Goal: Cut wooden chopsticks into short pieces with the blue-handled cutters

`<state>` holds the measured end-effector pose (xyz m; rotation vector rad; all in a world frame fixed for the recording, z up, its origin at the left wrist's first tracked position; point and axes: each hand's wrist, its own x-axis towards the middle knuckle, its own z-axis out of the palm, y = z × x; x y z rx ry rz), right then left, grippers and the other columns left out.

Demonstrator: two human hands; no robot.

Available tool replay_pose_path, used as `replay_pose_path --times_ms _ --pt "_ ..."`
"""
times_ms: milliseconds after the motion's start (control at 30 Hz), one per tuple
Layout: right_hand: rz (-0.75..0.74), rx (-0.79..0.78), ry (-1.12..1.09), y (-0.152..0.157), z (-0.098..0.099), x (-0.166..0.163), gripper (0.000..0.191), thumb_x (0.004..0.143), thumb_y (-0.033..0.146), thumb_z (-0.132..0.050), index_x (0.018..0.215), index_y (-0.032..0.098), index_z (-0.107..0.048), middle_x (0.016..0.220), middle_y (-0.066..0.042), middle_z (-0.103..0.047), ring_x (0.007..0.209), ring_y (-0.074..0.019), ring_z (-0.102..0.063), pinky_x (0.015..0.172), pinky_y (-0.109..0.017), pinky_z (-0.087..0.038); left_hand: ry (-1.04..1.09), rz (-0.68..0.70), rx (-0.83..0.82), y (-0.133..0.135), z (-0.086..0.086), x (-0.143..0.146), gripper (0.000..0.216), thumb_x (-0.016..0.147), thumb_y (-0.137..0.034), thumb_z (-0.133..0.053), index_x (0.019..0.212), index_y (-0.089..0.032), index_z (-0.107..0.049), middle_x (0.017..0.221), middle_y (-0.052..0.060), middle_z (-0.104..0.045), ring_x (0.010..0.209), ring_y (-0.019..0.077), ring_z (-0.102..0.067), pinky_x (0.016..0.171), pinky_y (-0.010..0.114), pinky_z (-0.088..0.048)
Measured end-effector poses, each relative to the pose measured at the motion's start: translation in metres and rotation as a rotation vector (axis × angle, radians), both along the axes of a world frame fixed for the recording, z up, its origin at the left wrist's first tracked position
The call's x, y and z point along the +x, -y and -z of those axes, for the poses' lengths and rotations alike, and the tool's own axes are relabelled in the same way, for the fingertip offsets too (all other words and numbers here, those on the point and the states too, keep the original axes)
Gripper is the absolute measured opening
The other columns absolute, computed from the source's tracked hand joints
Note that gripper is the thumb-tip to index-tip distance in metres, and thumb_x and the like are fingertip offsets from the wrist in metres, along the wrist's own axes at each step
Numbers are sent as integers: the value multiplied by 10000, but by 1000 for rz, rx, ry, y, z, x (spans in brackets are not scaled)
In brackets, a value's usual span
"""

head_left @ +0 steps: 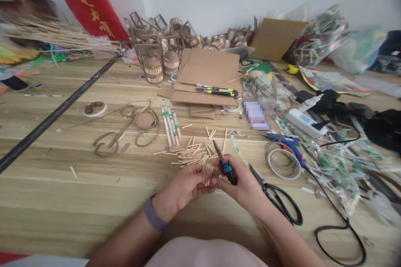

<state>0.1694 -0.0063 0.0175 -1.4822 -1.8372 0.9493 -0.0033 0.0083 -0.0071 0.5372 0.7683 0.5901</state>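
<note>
My left hand [184, 187] is closed round a small bundle of short wooden sticks [208, 174], held just above the wooden floor. My right hand [242, 185] grips a small cutter with a blue and black handle [226, 167], its tip pointing up and away from me. The two hands meet at the bundle. A loose pile of cut sticks [192, 154] lies on the floor right beyond my hands. A grey band sits on my left wrist.
Black scissors [277, 196] lie right of my right hand, with a tape roll [283, 162] and a blue glue gun [291, 144] beyond. Flat cardboard with utility knives [216, 90], woven stick lanterns [163, 64] and long bamboo skewers [53, 33] are farther back.
</note>
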Motion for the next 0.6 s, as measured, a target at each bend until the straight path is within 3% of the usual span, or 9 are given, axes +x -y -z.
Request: replay_pose_path --times_ms 133,233,400,533,600 --pt "116 16 291 -13 0 14 135 865 346 -505 871 215 -535 720 -3 -623 657 -178 -593 613 -266 -451 -78 -24 65 1 -2 -2 494 627 -526 -817 866 -141 -620 830 58 -699 851 192 -678 790 297 -497" --pt "224 -8 561 -25 3 20 148 872 332 -496 892 196 -550 787 -67 -680 724 -225 -637 612 -285 -425 -227 -48 217 -1 -6 -4 446 723 -553 -723 876 -148 -615 839 71 -720 870 215 -686 802 324 -500" --pt "230 -99 714 -36 8 12 172 884 339 -529 952 189 -576 847 -109 -728 754 -256 -676 574 -278 -366 -715 -63 682 -4 -10 -8 284 931 -408 -472 875 -182 -635 952 84 -749 938 237 -685 837 350 -507" --pt "201 -154 794 -42 9 4 296 876 262 -532 1165 198 -535 907 -115 -749 807 -271 -706 588 -281 -386 -975 -157 1054 -2 -3 -10 308 971 -267 -395 1179 -186 -607 1280 115 -632 1217 246 -561 1033 412 -429" --pt "193 -179 824 -44 8 3 388 870 215 -515 1254 173 -487 924 -144 -750 822 -291 -715 597 -297 -409 -1037 -220 1234 0 1 -9 343 977 -228 -378 1256 -164 -568 1343 138 -569 1291 251 -478 1086 438 -377"
